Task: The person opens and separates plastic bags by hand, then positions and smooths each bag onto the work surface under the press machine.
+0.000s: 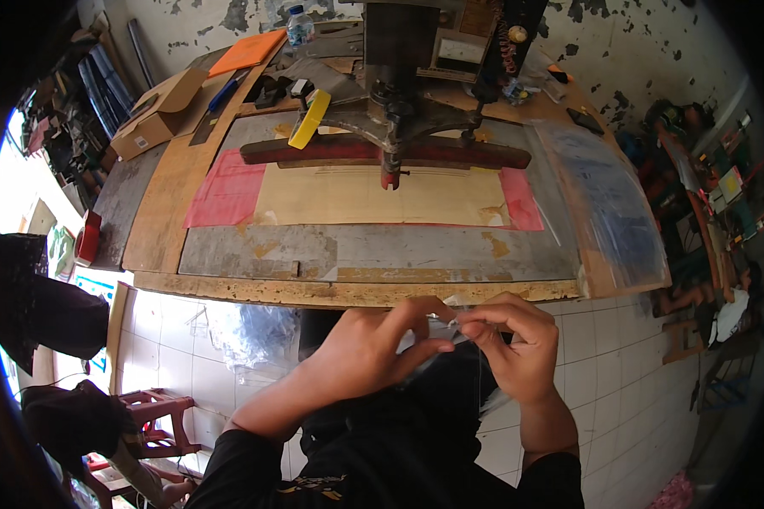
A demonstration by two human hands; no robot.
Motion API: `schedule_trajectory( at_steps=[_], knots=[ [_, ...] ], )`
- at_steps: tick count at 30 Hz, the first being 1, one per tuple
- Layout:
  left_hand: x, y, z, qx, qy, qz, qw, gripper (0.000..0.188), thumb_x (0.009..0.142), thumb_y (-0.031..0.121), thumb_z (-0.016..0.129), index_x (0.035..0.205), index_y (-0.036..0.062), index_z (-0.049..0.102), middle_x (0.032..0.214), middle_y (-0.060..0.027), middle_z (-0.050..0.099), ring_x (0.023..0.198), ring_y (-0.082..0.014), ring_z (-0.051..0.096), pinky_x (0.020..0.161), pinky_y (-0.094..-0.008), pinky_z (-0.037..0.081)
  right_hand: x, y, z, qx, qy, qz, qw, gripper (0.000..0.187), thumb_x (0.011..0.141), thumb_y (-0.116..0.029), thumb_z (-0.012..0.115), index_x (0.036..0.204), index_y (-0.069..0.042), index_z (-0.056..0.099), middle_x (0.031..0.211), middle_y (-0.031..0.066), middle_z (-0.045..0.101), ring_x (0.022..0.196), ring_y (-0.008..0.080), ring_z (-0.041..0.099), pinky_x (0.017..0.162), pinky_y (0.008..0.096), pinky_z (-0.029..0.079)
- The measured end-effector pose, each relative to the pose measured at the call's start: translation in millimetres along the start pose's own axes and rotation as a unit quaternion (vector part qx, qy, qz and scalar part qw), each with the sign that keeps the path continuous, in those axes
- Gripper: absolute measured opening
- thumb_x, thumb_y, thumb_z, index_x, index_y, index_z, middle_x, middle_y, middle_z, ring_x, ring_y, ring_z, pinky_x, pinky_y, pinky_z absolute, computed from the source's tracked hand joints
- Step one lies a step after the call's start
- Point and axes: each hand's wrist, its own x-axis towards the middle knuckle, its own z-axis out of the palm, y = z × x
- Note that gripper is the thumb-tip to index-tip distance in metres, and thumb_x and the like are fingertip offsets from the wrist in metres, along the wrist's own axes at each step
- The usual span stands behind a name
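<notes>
In front of the table's near edge, both hands are raised close together over my lap. My left hand [372, 346] is closed, its thumb and fingers pinching a piece of thin clear plastic [438, 327]. My right hand [518, 352] grips the same plastic at its right side between thumb and fingertips. Much of the plastic is hidden behind the fingers, so I cannot tell whether it is a bag or a sheet. Beyond the hands, a cream sheet [382, 199] lies with pink material [227, 191] showing at its ends.
A heavy press [390, 127] with a long red-brown bar stands over the cream sheet; yellow tape [311, 119] rests against it. Clear plastic sheets [603, 204] lie at the table's right. A cardboard box [157, 114] sits left. Bundled plastic [253, 335] and a red stool [157, 416] are on the floor.
</notes>
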Motion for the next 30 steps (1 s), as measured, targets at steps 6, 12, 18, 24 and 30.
schedule_trajectory(
  at_steps=[6,12,18,24,30],
  knots=[
    [-9.6,-14.0,-22.0,0.057,-0.076,-0.017,0.995,0.023,0.09,0.022,0.083,0.106,0.0089,0.072,0.079,-0.0069,0.075,0.072,-0.03,0.074,0.066,-0.0408,0.055,-4.5,15.6,-6.9,0.05,0.044,0.064,0.996,0.01,0.095,-0.008,0.08,0.098,0.001,0.076,0.092,0.0092,0.075,0.085,0.0164,0.071,0.074,0.029,0.054],
    [-7.0,-16.4,-18.8,0.056,-0.037,0.034,0.997,0.01,0.091,0.016,0.08,0.097,0.0103,0.073,0.082,-0.0075,0.076,0.073,-0.0295,0.074,0.066,-0.0405,0.056,-2.5,17.2,-9.6,0.058,0.055,0.077,0.994,0.012,0.095,-0.008,0.08,0.097,0.001,0.074,0.088,0.0077,0.072,0.08,0.0143,0.064,0.073,0.0265,0.049],
    [-5.8,-19.8,-13.0,0.078,0.005,0.061,0.995,0.015,0.094,0.02,0.078,0.092,0.0078,0.069,0.068,-0.0075,0.066,0.064,-0.0279,0.069,0.06,-0.0412,0.053,-1.8,24.0,-8.3,0.05,0.075,0.065,0.994,0.009,0.097,-0.005,0.077,0.096,0.002,0.072,0.086,0.0077,0.07,0.077,0.0132,0.061,0.071,0.0265,0.047],
    [-1.9,-24.7,-12.7,0.131,0.01,0.078,0.988,0.017,0.096,0.023,0.076,0.093,0.0094,0.066,0.065,-0.0042,0.063,0.059,-0.0248,0.067,0.054,-0.0395,0.05,-1.1,34.4,-4.3,0.07,0.092,0.04,0.992,0.006,0.098,-0.002,0.073,0.097,0.002,0.07,0.088,0.007,0.069,0.077,0.0112,0.06,0.07,0.0247,0.046],
    [4.9,-26.0,-16.5,0.177,-0.004,0.085,0.981,0.015,0.094,0.023,0.075,0.093,0.0103,0.065,0.075,-0.0027,0.066,0.069,-0.0225,0.07,0.062,-0.0384,0.053,-1.3,57.6,-1.3,0.081,0.108,0.019,0.991,0.007,0.101,-0.004,0.067,0.098,0.003,0.067,0.091,0.0079,0.07,0.079,0.0125,0.063,0.075,0.0262,0.049]
  ],
)
